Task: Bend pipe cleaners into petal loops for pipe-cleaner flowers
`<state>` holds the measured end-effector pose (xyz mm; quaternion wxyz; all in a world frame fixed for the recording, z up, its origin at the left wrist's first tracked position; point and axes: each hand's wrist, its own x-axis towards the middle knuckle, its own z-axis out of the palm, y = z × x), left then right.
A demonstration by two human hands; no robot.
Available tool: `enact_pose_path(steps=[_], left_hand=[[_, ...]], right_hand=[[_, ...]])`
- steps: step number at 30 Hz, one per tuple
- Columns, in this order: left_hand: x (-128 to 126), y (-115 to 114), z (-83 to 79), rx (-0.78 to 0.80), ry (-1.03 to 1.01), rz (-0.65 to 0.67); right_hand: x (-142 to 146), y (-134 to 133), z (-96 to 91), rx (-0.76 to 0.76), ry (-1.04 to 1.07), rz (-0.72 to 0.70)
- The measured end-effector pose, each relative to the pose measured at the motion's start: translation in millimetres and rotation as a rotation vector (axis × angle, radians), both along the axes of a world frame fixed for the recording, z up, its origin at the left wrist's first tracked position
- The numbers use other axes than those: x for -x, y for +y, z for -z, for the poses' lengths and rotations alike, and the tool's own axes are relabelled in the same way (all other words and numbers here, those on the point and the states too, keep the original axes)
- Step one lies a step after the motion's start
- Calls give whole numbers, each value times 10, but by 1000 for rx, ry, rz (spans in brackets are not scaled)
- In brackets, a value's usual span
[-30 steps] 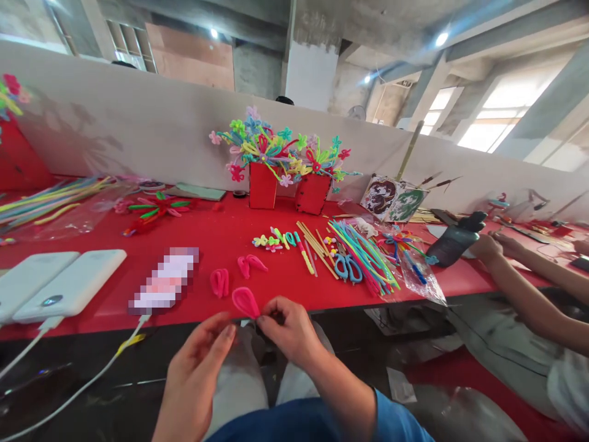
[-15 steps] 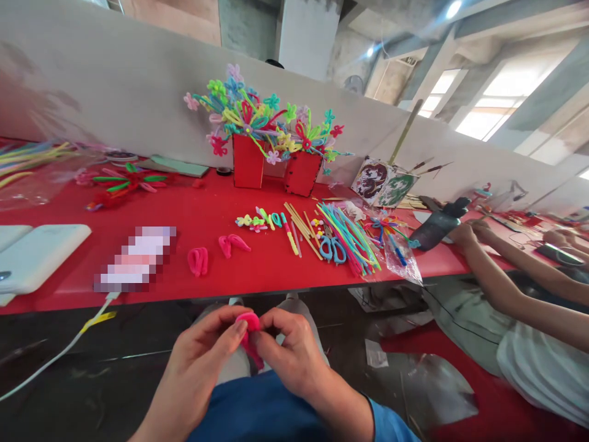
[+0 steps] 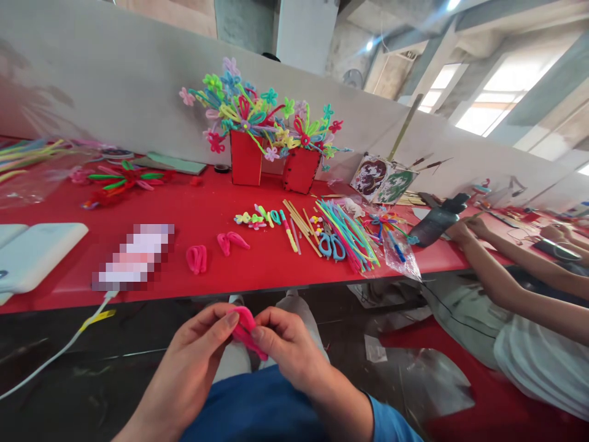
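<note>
Between my two hands, above my lap, is a pink pipe cleaner point(image 3: 245, 325) bent into a loop. My left hand point(image 3: 196, 347) pinches its upper left side between thumb and fingers. On the other side my right hand point(image 3: 292, 344) grips it with thumb and forefinger. Two more bent pink pipe cleaner pieces lie on the red table: a folded loop point(image 3: 196, 259) and a V-shaped pair of petals point(image 3: 233, 242). To their right are small pipe cleaner flowers point(image 3: 253, 218), blue-handled scissors point(image 3: 332, 245) and a bundle of straight pipe cleaners point(image 3: 352, 233).
Red boxes point(image 3: 245, 158) with pipe cleaner flowers stand at the back of the table. A phone point(image 3: 135, 255) on a cable and a white case point(image 3: 43, 255) lie left. Wooden sticks point(image 3: 301, 227) lie mid-table. A dark bottle point(image 3: 437, 221) and another person's arms point(image 3: 501, 270) are right.
The pink loop has turned between my hands and now shows more of its open side, slanting down to the right. My left hand has shifted slightly left.
</note>
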<state>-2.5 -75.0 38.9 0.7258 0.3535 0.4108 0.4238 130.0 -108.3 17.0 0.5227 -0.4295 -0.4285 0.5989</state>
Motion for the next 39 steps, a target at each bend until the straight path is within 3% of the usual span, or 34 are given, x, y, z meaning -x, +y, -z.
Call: enact_pose_path(steps=[4, 12, 15, 23, 30, 39], left_hand=[[24, 27, 6, 41, -25, -11], [21, 31, -15, 122, -141, 81], [18, 44, -3, 127, -119, 33], [23, 45, -3, 35, -148, 92], [14, 96, -26, 45, -112, -168], [5, 51, -27, -23, -76, -178]], right_hand=[[-44, -19, -58, -28, -145, -16], [-39, -9, -8, 28, -28, -59], [-42, 2, 6, 47, -16, -9], [-45, -2, 135, 42, 110, -78], [-65, -13, 21, 75, -56, -45], [-58, -52, -30, 97, -81, 15]])
